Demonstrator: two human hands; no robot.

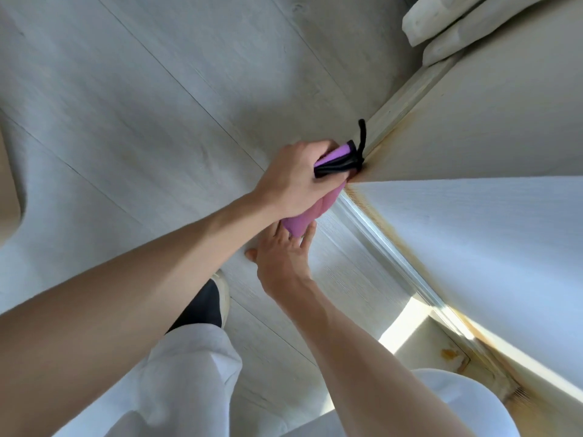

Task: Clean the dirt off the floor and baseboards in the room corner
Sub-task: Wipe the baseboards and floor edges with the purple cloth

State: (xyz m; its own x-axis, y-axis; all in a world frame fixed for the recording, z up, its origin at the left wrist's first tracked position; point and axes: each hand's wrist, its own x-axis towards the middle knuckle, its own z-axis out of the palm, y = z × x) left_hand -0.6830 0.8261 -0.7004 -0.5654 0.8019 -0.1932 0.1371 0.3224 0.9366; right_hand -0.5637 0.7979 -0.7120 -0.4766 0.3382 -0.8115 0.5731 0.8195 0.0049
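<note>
My left hand (290, 181) is shut on a purple cleaning cloth (332, 154) with black trim and a black loop, pressing it into the room corner where the two white baseboards meet. One baseboard (407, 99) runs up to the right, the other (388, 244) runs down to the right. Orange-brown dirt (362, 200) lines the top edge of both, and a rusty stain (449, 354) marks the floor further along. My right hand (284, 260) rests flat on the pale wood floor (157, 105), fingers spread, its fingertips touching the cloth's lower end.
Two white padded items (441, 23) lie by the wall at the top right. My foot in a dark sock and white slipper (208, 304) and my white trouser leg (176, 383) are below my arms. A beige object (9, 184) sits at the left edge.
</note>
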